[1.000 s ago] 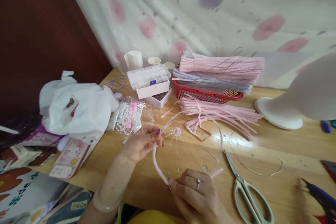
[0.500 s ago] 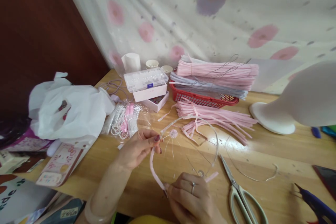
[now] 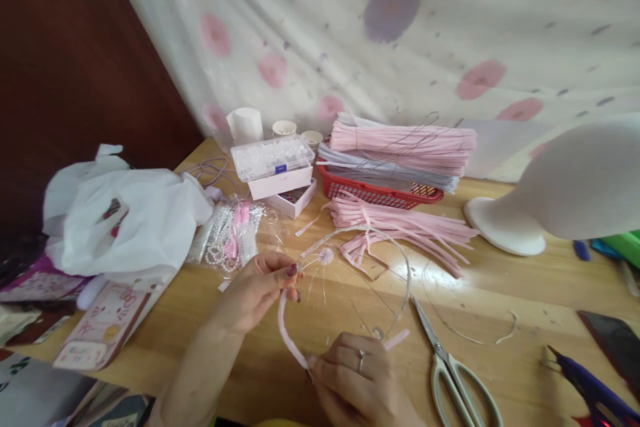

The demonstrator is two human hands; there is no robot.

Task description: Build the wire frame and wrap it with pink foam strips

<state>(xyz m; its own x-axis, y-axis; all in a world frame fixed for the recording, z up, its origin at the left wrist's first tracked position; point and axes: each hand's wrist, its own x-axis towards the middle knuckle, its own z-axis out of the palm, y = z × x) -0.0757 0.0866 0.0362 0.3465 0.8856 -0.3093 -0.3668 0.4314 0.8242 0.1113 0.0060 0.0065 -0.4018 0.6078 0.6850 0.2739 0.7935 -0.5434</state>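
Note:
My left hand (image 3: 260, 288) pinches the upper left of a thin headband hoop (image 3: 406, 273), where its pink-wrapped part (image 3: 284, 327) begins. My right hand (image 3: 356, 377), a ring on one finger, is closed round the lower end of that pink wrap near the table's front edge. A small pink flower bead (image 3: 325, 255) with thin wire spokes sits on the hoop just right of my left fingers. The loose end of the pink strip (image 3: 397, 339) pokes out beside my right hand.
Scissors (image 3: 453, 370) lie right of the hoop, a bent wire (image 3: 470, 333) beyond them. Loose pink strips (image 3: 400, 227), a red basket (image 3: 380, 192) of bundled strips, a bead box (image 3: 273, 157), bead strings (image 3: 231, 237), a white bag (image 3: 127, 217), a white foam stand (image 3: 505, 223) and a blue tool (image 3: 590, 387) surround it.
Both hands keep their hold on the headband. The whole scene has slid slightly left and down as my head turned; the hands barely moved on the hoop.

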